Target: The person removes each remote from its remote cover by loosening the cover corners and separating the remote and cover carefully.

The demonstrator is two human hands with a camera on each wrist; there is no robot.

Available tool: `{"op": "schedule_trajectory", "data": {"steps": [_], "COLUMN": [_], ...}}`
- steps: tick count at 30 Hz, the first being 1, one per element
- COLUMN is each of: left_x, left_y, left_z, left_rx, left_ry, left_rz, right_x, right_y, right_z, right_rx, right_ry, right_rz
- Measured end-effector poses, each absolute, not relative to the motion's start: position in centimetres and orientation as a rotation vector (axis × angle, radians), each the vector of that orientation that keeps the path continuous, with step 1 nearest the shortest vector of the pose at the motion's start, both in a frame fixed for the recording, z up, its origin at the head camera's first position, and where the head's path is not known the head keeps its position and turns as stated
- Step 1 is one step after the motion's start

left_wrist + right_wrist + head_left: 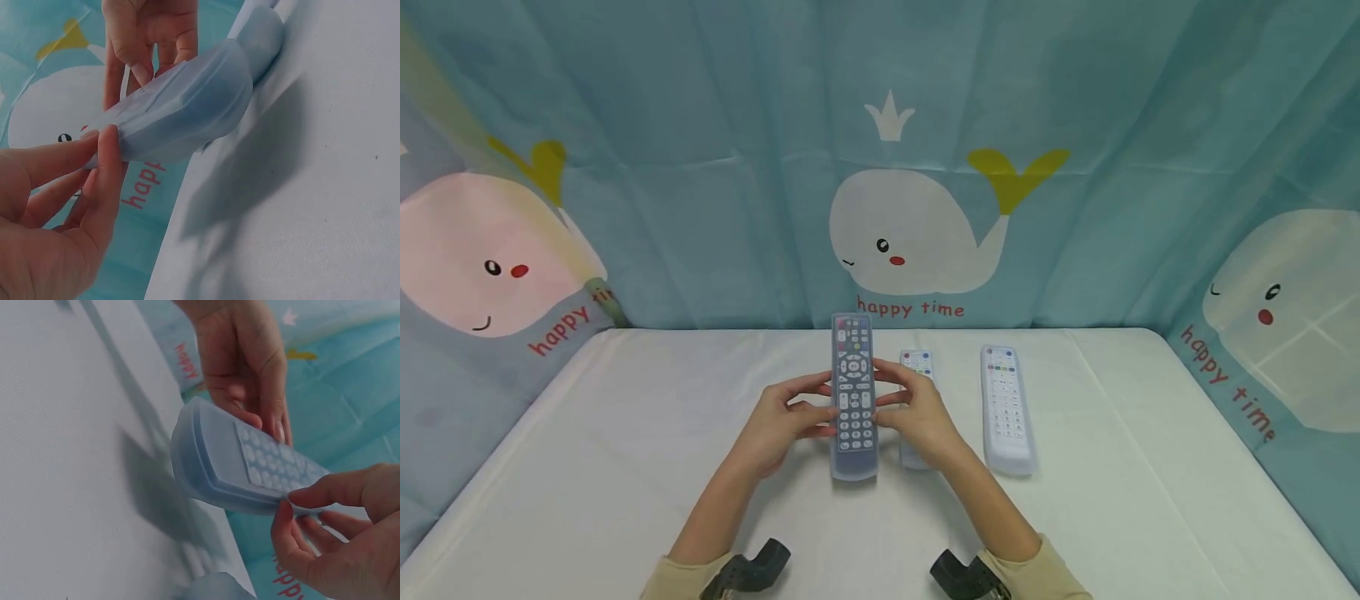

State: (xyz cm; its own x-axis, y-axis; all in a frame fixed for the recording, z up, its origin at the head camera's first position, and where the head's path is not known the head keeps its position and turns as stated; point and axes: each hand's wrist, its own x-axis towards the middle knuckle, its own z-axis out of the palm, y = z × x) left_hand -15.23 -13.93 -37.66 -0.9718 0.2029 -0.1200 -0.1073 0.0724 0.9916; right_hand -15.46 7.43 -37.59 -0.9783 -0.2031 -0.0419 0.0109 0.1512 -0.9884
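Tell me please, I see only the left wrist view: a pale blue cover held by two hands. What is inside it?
Observer: A dark remote with grey buttons, held above the table.
Operator: Are other remotes on the table?
Observer: Yes, two white ones; one lies to the right, one partly behind the right hand.
Operator: Where does the left hand grip?
Observer: The left hand pinches the remote's left edge near its middle.
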Motion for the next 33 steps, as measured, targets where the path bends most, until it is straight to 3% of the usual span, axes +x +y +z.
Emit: {"op": "schedule_trajectory", "data": {"steps": [21,33], "left_x": [-14.7,-14.9], "left_y": [-13.4,-13.3], "left_z": [-36.9,-37.0], "left_rx": [0.086,0.166], "left_ry": [2.204,2.135], "left_rz": [2.050,2.160], "right_x": [-15.7,-15.5], "right_y": [7.4,7.2], "right_z": [-36.5,-36.3], "right_rx": [0.102,0.086], "right_ry": [1.970,1.900], "right_rz": [-2.237,-2.363]}}
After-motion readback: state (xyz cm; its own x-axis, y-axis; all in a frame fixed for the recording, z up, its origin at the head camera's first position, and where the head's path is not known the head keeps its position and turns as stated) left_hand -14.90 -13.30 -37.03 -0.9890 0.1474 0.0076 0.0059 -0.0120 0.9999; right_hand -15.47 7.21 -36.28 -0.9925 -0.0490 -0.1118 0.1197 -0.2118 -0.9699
